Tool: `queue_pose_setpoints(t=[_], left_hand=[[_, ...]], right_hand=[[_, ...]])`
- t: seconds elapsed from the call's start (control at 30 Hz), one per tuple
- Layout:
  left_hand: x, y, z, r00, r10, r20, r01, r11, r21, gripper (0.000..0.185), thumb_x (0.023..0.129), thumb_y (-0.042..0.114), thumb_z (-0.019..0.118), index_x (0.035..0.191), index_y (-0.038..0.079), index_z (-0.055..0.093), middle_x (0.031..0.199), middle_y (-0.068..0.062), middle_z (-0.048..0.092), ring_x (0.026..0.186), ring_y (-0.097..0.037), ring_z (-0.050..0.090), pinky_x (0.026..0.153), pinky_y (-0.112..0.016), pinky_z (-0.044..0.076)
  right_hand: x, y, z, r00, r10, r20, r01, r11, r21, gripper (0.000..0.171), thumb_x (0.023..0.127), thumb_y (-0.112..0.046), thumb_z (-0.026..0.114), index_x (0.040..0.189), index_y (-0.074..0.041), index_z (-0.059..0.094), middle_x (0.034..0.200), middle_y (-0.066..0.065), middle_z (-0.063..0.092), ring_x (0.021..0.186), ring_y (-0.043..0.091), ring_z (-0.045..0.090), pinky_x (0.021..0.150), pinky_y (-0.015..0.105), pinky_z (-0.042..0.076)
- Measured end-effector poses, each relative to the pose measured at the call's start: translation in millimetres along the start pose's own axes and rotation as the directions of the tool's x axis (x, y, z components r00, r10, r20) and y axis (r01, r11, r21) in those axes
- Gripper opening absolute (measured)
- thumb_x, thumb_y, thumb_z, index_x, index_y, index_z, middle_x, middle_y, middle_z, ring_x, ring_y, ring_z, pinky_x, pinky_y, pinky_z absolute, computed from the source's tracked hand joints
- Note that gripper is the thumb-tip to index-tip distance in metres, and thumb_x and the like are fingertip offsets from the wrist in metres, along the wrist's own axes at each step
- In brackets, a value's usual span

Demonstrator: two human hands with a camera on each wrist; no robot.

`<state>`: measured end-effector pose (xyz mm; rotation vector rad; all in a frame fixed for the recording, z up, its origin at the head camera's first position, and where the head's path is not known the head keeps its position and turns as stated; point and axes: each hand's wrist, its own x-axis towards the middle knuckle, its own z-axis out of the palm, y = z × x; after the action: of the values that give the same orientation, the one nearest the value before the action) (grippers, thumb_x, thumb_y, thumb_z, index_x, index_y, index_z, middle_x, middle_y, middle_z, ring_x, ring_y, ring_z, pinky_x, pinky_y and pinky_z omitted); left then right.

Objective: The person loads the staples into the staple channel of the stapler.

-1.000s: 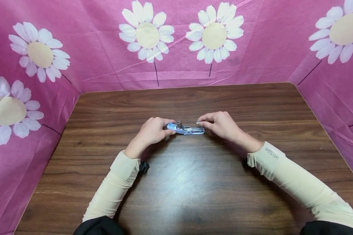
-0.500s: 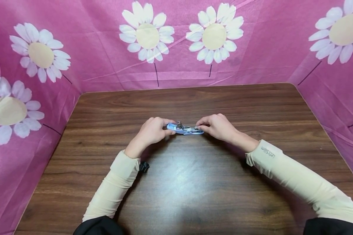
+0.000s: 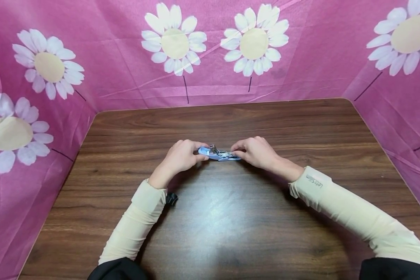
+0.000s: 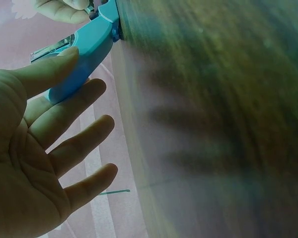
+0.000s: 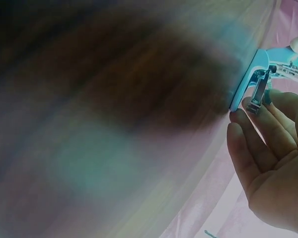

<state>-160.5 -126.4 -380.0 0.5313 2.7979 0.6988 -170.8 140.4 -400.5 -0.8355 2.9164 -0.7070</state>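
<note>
The left hand (image 3: 182,157) blocks one end of the stapler (image 3: 215,156); the right hand (image 3: 257,152) crowds the other. Between them, the middle is reachable from above (though a raised metal piece (image 3: 212,148) juts up there). A hand could pass from the near side over the table (image 3: 217,225), between the two sleeves (image 3: 350,212). Pink cloth (image 3: 119,70) walls the back and both sides. Room around the right fingertips is hard to judge.

Right hand (image 3: 257,153) partly hides 1 end of the stapler (image 3: 215,154).
</note>
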Motion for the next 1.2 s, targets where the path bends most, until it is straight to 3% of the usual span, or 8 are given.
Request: queue_pose_setpoints(t=[0.77,1.2], left_hand=[[-0.2,-1.5,1.0,1.0,-0.002,-0.006,0.002,1.0,-0.018,0.031,0.091,0.035,0.076,0.121,0.027,0.075,0.064,0.005,0.069,0.059,-0.011,0.054,0.062,-0.031,0.042],[-1.6,-0.6,3.1,1.0,-0.005,-0.011,0.005,0.999,-0.038,0.033,0.091,0.034,0.076,0.123,0.026,0.074,0.064,0.003,0.071,0.06,-0.01,0.056,0.068,-0.03,0.045]], right_hand=[[0.0,-8.2,1.4,0.999,-0.023,0.035,0.025,0.999,-0.048,0.014,0.094,-0.026,0.073,0.104,-0.023,0.081,0.094,-0.007,0.079,0.063,0.009,0.055,0.062,0.038,0.048],[-9.6,3.3,-0.5,0.999,-0.043,0.011,0.043,0.999,-0.004,0.021,0.093,-0.019,0.073,0.113,-0.017,0.078,0.105,0.002,0.079,0.086,0.017,0.072,0.081,0.046,0.057]])
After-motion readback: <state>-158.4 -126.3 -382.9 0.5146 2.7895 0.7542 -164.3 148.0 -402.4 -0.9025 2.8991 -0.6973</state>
